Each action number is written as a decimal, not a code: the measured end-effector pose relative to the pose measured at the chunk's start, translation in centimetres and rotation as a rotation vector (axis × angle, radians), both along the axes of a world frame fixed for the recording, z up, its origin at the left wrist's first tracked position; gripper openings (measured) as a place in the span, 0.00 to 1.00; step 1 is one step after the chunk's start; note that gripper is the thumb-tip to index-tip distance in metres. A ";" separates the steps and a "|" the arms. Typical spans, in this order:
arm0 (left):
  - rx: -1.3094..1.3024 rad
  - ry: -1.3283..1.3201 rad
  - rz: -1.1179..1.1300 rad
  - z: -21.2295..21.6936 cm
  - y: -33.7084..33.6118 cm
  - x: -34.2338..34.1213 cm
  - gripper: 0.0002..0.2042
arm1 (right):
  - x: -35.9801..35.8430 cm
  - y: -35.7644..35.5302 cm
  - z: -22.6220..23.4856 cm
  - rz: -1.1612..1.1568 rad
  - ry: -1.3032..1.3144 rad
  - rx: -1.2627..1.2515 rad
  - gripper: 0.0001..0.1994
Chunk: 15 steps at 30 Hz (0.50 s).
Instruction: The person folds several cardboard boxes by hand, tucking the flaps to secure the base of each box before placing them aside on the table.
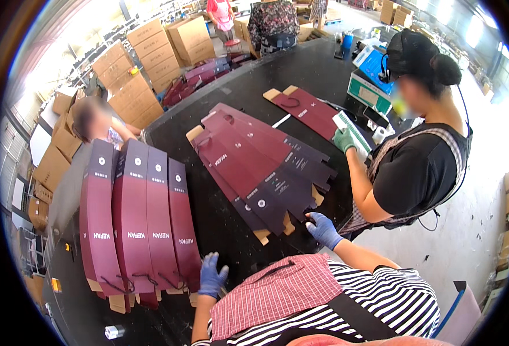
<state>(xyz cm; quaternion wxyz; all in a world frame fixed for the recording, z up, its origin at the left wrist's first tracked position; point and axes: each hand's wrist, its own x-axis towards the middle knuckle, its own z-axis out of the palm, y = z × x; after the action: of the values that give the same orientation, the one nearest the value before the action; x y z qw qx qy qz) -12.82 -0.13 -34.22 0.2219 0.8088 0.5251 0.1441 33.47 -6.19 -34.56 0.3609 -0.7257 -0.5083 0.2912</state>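
Observation:
My left hand (212, 277), in a blue glove, rests on the black table with its thumb apart from the fingers. It holds nothing and lies beside the lower end of a row of maroon and dark purple gift boxes (129, 216) with dark cord handles. My right hand (323, 230), also gloved in blue, reaches to the near edge of a fanned pile of flat maroon cartons (253, 164). Its fingers are stretched out, with the tips at a carton's dark end. Tan cardboard flaps stick out from both groups.
At the right, a co-worker (418, 144) with a green glove holds a white-and-green pad (352, 132) over another maroon carton (306, 112). A second person (101, 121) is behind the boxes. Brown cartons (150, 52) are stacked beyond the table (168, 124); a teal box (369, 91) stands far right.

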 end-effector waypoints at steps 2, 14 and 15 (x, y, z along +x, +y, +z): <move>0.010 0.090 0.095 -2.6 -1.5 0.0 0.37 | 1.4 0.2 -1.2 -0.060 -0.312 0.144 0.23; 0.155 0.378 0.211 -6.6 -5.0 1.2 0.36 | 2.5 0.4 -8.0 -0.148 -0.788 0.106 0.31; 0.171 0.388 0.214 -6.6 -5.2 1.2 0.36 | 2.5 0.3 -7.9 -0.135 -0.793 0.106 0.31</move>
<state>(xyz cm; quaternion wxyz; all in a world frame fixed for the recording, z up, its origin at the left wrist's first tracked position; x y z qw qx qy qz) -11.58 -5.36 -40.80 0.0308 0.7771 0.6264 0.0526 35.93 -5.88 -42.47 0.1921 -0.7940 -0.5735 -0.0622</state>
